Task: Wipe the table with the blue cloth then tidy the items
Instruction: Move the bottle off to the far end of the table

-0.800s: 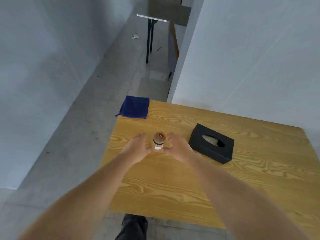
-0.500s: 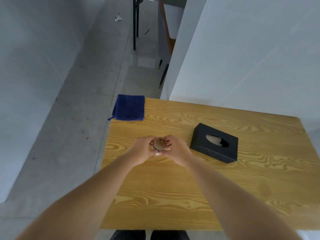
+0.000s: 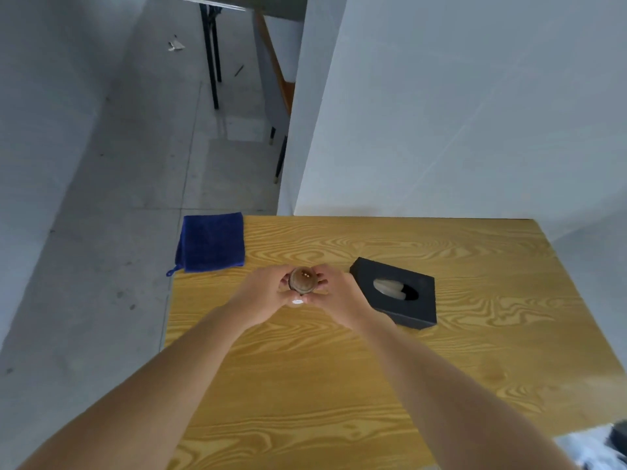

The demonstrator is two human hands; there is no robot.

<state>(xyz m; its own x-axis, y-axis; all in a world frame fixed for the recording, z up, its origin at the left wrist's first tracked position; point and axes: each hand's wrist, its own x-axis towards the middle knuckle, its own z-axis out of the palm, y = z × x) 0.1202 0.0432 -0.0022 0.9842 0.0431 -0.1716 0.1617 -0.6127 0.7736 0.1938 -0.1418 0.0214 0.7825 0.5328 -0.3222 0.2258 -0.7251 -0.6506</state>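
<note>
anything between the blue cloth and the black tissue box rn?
Yes. In the head view, both hands, left hand and right hand, cupping a small brown jar, sit between the blue cloth and black tissue box.

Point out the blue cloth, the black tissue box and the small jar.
blue cloth (image 3: 212, 241), head view, centre of the fabric.
black tissue box (image 3: 420, 293), head view, top face.
small jar (image 3: 303, 280), head view, brown lid.

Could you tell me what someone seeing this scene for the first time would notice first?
Most likely the two bare hands, the left hand and the right hand, meeting over the middle of the wooden table and cupping a small brown-capped bottle between them. Next, the blue cloth stands out, lying folded at the table's far left corner and overhanging the edge. A black tissue box sits just right of the hands.
</note>
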